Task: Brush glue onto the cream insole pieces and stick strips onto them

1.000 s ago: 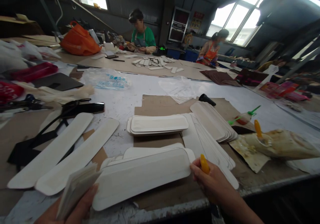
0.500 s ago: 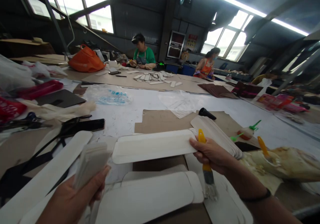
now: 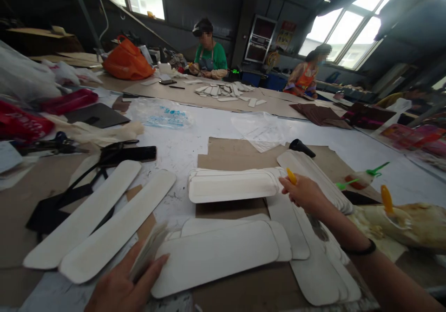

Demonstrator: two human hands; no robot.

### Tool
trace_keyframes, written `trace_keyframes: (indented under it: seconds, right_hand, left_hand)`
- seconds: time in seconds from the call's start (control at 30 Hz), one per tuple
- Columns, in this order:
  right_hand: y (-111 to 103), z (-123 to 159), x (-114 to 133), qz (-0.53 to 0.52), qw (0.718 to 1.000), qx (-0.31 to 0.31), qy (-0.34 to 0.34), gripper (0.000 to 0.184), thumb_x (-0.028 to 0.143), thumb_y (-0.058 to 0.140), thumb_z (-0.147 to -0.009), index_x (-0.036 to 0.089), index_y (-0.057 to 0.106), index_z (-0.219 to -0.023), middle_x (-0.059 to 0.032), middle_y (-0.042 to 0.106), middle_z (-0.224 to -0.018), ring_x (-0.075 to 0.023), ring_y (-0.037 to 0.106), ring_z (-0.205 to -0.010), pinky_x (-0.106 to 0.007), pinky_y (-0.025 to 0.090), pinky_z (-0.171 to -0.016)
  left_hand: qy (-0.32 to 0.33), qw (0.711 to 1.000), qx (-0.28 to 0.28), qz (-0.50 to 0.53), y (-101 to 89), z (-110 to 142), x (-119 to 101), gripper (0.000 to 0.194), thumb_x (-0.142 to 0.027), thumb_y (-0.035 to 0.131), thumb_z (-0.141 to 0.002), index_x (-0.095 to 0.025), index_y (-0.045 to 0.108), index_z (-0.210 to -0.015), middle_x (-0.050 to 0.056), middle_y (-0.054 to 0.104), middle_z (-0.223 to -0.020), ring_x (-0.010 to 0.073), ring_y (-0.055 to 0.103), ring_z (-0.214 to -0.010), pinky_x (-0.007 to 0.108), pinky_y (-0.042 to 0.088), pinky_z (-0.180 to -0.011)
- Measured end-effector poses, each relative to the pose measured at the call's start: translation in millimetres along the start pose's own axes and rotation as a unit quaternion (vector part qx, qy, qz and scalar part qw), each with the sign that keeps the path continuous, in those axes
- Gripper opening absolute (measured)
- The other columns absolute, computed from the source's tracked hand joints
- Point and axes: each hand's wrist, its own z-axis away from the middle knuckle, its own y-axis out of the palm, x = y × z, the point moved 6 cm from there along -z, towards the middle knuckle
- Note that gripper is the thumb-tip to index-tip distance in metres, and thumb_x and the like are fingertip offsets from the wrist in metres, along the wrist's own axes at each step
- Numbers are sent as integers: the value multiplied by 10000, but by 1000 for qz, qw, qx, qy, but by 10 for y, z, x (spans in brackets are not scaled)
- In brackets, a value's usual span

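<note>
My left hand is closed around a small stack of thin pale pieces, seen edge-on and slightly blurred. Its thumb lies by the left end of a large white rounded panel on an overlapping pile. In my right hand is a paintbrush with a yellow handle; the hand and forearm mostly hide its bristle end. Just left of those fingers, a long white strip rests on a stack of similar strips. Two more long strips, a far one and a nearer one, lie slanted at left.
A second yellow-handled brush stands in a glue-crusted container at right. Near it are a green-nozzled bottle and a black tube. A phone lies at left. Two co-workers sit across the table.
The long strip my right fingers held now rests on the middle stack, released. My left hand has moved lower with its pieces, uncovering the second slanted strip. The camera view has shifted.
</note>
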Motion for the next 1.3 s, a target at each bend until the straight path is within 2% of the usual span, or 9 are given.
trace_keyframes:
  seconds: [0.13,0.23,0.37,0.5,0.63,0.9,1.13,1.2,1.3]
  right_hand:
    - [34,513,355,-155,983,59,-73,523,660,421,-773,166,591,-753,-45,611,-625,-121,517,-459,-242,429,-430]
    - [154,920,595,-146,977,72,-140,641,755,345,-731,180,627,-702,-65,601,-621,-151,538,-533,-249,440,-465]
    - [508,1244,664,-186,967,97,-145,593,701,324,-790,182,591,-684,4,486,-465,-115,466,-427,-221,389,-411]
    - [934,1381,620,-270,939,162,-140,531,636,337,-832,169,572,-739,8,531,-510,-109,514,-446,-214,426,-449]
    - [1162,1399,481,-281,941,169,-80,371,548,564,-752,180,530,-727,31,537,-506,-104,507,-436,-207,419,-441]
    - [776,1413,342,-187,977,46,-91,274,473,593,-765,206,544,-721,20,539,-535,-132,520,-468,-249,423,-476]
    - [1014,1480,340,-268,953,123,-67,298,489,584,-767,198,533,-725,23,562,-521,-132,545,-447,-245,444,-471]
    - [929,1424,265,-234,966,74,-82,286,478,579,-775,201,535,-721,28,541,-524,-131,535,-456,-246,433,-471]
    - [609,1321,107,-131,985,-36,-104,258,455,568,-792,205,544,-730,23,521,-548,-140,532,-476,-262,434,-493]
  left_hand:
    - [-43,994,74,61,2,50,-84,457,-548,591,-606,-219,641,-919,57,694,-940,322,554,-1045,391,408,-915]
    - [-83,979,139,121,96,147,-116,341,-550,602,-594,-220,627,-675,11,657,-605,241,601,-641,309,448,-595]
    - [-119,962,181,166,232,293,-118,352,-539,574,-613,-208,497,-520,-57,435,-362,127,398,-382,256,299,-428]
    - [-116,957,199,177,323,360,-82,330,-509,559,-633,-196,508,-540,-50,465,-368,114,386,-378,246,281,-424]
    - [-116,951,216,187,404,374,-5,332,-501,565,-633,-190,509,-532,-22,514,-373,119,404,-361,240,294,-409]
    - [-102,954,199,198,415,407,15,379,-548,562,-660,-192,511,-539,-16,528,-394,133,434,-396,249,323,-436]
    - [-93,963,196,161,346,402,-62,388,-559,553,-658,-212,499,-492,-31,526,-399,139,442,-415,257,347,-472]
    - [-98,966,181,154,304,389,-69,372,-539,551,-662,-217,500,-484,-36,521,-397,140,441,-419,258,349,-482]
    - [-105,966,184,150,278,372,-70,355,-531,548,-652,-227,503,-474,-35,522,-397,148,443,-422,263,351,-484]
